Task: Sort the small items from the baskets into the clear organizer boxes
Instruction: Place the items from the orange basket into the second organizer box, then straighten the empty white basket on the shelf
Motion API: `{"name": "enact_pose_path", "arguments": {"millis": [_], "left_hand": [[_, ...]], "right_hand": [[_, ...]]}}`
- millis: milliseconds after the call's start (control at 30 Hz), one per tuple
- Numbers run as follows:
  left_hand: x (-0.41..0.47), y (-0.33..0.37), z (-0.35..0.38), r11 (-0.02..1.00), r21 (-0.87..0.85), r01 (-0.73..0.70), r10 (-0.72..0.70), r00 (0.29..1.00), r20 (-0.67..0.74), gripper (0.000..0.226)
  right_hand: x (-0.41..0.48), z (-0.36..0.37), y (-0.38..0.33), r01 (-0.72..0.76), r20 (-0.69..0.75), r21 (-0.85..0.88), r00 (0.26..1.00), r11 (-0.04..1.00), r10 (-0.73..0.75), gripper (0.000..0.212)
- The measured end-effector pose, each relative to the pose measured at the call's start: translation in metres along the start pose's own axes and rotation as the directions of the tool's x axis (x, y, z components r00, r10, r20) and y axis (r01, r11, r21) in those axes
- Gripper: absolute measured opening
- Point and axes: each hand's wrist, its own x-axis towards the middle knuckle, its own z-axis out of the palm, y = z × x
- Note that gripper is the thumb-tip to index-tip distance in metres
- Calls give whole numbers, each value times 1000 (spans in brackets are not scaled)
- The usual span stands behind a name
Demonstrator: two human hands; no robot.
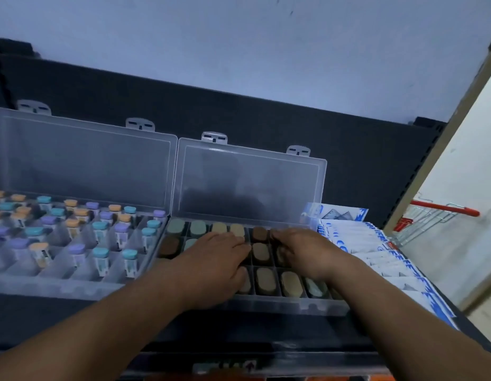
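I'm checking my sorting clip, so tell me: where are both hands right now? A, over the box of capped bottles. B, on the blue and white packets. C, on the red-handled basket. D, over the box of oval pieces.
D: the left hand and the right hand both lie over the right-hand box, whose compartments hold tan, brown and grey oval pieces.

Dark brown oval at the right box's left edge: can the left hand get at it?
Probably yes. The dark brown oval lies uncovered in its compartment, the lid stands open, and the left hand rests just right of it on the same box, nothing between.
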Motion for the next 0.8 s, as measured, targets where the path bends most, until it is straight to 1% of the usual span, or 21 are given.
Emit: {"name": "enact_pose_path", "arguments": {"millis": [100, 200, 333, 467, 533, 567, 633, 733, 800], "left_hand": [[2, 5, -3, 998, -10, 61, -61, 998, -17, 47], [1, 11, -2, 993, -9, 119, -119, 990, -77, 39], [-3, 22, -7, 981, 25, 193, -190, 978, -91, 40], [-14, 22, -7, 958, 13, 286, -283, 952, -114, 42], [-25, 20, -6, 947, 16, 320, -315, 939, -137, 47], [-33, 18, -6, 939, 29, 342, -335, 931, -144, 52], [-48, 11, -8, 918, 43, 393, -383, 911, -155, 53], [-79, -6, -16, 884, 54, 465, -448, 875, -184, 55], [-103, -20, -19, 848, 71, 525, -505, 842, -191, 61]], "right_hand": [[3, 0, 9, 67, 31, 5, 997, 998, -67, 45], [3, 0, 19, 131, 46, 35, 990, 991, -133, 51], [2, 0, 29, 204, 19, 80, 978, 976, -207, 52], [0, -8, 31, 195, -24, 122, 981, 973, -193, 47], [-3, -14, 19, 215, -79, 152, 975, 965, -205, 47], [-6, -18, 8, 253, -112, 172, 965, 952, -237, 47], [-12, -23, -20, 352, -152, 187, 933, 917, -327, 44], [-25, -22, -69, 467, -141, 186, 883, 864, -447, 40], [-32, -19, -97, 495, -118, 168, 868, 852, -482, 39]]}}
